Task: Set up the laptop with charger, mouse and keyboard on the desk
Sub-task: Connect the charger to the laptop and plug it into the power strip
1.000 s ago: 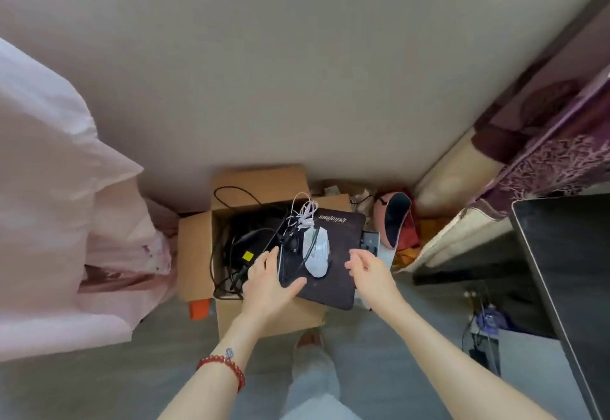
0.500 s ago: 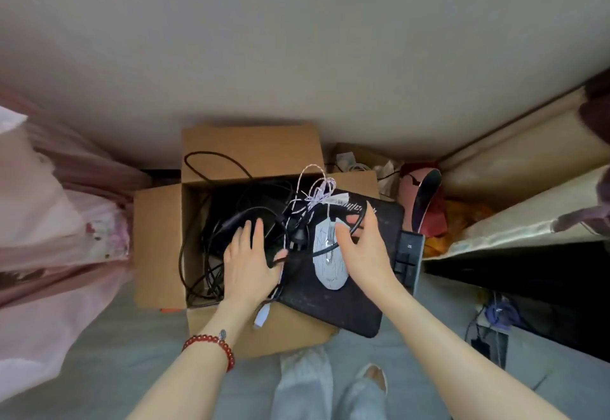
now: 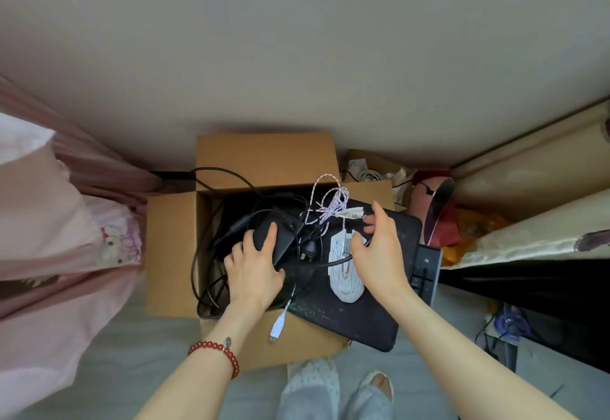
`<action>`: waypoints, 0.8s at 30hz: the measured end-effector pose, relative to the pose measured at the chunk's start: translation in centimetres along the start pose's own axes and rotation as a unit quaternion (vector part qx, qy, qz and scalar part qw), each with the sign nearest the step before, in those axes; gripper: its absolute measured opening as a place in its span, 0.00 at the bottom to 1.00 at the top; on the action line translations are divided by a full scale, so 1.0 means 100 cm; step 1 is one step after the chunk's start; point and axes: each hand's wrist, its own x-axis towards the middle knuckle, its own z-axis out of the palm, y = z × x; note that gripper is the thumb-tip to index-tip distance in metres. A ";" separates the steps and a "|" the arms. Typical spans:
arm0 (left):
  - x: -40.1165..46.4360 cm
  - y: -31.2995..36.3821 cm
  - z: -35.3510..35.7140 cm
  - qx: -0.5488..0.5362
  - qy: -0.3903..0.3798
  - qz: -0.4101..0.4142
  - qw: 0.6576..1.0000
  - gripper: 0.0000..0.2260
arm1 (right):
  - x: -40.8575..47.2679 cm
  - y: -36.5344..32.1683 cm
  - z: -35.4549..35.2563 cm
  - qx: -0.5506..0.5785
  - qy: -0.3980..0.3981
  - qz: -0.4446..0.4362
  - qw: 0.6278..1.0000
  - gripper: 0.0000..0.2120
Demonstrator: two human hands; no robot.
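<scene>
An open cardboard box (image 3: 171, 248) sits on the floor by the wall. Inside it lies a black charger brick (image 3: 280, 238) among tangled black cables (image 3: 211, 274); my left hand (image 3: 255, 269) grips the brick. A black mouse pad (image 3: 373, 317) lies across the box's right side with a white wired mouse (image 3: 345, 274) on it. The mouse's pink-white braided cord (image 3: 326, 201) is bunched above it, and its white USB plug (image 3: 276, 329) hangs over the box front. My right hand (image 3: 379, 248) curls over the mouse's top end, pinching a black cable. A black keyboard (image 3: 425, 271) pokes out under the pad.
Pink bedding (image 3: 59, 238) hangs at the left. A red bag (image 3: 435, 218) and a smaller box of white cables (image 3: 366, 168) stand behind the pad. A patterned cloth (image 3: 528, 234) covers dark furniture on the right. My feet (image 3: 336, 390) stand on grey floor in front of the box.
The view has closed in on the box. My left hand went from resting flat on the charger to gripping it. My right hand moved from the pad's edge onto the mouse and cable.
</scene>
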 end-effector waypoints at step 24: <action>-0.137 0.026 -0.291 0.014 0.217 0.220 0.951 0.32 | -0.091 -0.167 -0.163 0.142 -0.094 -0.147 0.974 0.20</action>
